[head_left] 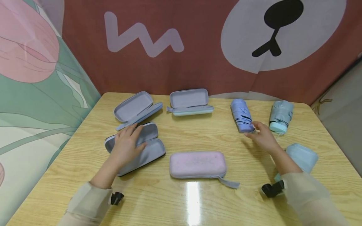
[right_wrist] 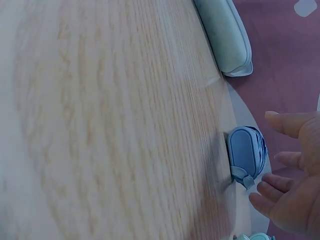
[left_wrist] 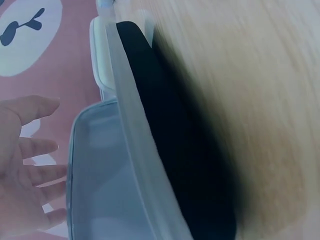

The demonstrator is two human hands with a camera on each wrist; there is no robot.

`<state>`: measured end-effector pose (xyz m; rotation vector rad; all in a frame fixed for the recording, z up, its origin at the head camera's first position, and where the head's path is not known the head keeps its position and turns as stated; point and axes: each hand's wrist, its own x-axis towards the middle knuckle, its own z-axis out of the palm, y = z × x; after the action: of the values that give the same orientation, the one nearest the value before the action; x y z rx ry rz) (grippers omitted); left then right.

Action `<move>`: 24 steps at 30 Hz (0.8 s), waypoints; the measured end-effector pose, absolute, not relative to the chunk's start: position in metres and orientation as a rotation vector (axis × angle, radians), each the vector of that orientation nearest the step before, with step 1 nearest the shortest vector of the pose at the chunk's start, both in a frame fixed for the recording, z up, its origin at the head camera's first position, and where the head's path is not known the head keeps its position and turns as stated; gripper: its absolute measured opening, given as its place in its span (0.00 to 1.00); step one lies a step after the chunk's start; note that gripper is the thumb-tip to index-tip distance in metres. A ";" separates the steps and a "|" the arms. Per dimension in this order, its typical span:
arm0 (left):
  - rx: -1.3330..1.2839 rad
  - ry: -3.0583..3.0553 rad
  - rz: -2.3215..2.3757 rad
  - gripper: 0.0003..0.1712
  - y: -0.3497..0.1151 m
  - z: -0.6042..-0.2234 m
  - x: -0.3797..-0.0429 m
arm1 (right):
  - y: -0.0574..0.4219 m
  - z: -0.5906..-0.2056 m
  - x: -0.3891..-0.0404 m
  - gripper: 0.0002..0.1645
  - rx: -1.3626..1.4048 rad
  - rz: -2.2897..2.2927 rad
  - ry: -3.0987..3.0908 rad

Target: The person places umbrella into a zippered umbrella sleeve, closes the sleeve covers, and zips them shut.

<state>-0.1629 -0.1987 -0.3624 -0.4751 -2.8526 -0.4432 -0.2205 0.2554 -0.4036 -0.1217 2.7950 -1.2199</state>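
The blue umbrella (head_left: 241, 113) lies right of the middle of the frame, a bit high up. The right hand (head_left: 264, 138) is just beside its near end, on the right. The thumb and fingers are apart and loose, and they do not grip the umbrella. I cannot tell if a fingertip touches it.

The black case (head_left: 150, 153) sits left of the middle, spread wide so its gray inside shows. The left hand (head_left: 127, 146) is over its left part, with its fingers spread and loose, grasping nothing. I cannot tell if it touches the case.

There are two umbrellas. The other one, the green umbrella (head_left: 281, 113), lies at the upper right.

There are five cases. Three are open: the black case, the blue case (head_left: 133, 108) just behind it, and the mint case (head_left: 189, 98) at the upper middle. Two are shut: the pink case (head_left: 198, 164) in the middle, with a gray tab at its right end, and the pale case (head_left: 302, 155) at the lower right, partly hidden by the right arm.

All of these are on one wood counter (head_left: 152, 207).
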 end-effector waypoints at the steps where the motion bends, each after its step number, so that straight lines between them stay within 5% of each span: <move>1: -0.470 -2.856 -0.446 0.35 -0.200 -0.363 -0.163 | 0.255 -0.404 -0.221 0.42 -0.109 -1.214 2.796; 15: -0.397 -2.913 -0.437 0.34 -0.211 -0.365 -0.167 | 0.249 -0.413 -0.235 0.43 -0.066 -1.192 2.891; 24: -0.402 -2.876 -0.346 0.23 -0.214 -0.364 -0.169 | 0.245 -0.413 -0.249 0.46 -0.011 -1.191 2.860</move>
<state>-0.1687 -0.2141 -0.3639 -0.4023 -2.8759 -0.3464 -0.2487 0.2447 -0.4126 -0.0110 2.8599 -1.1911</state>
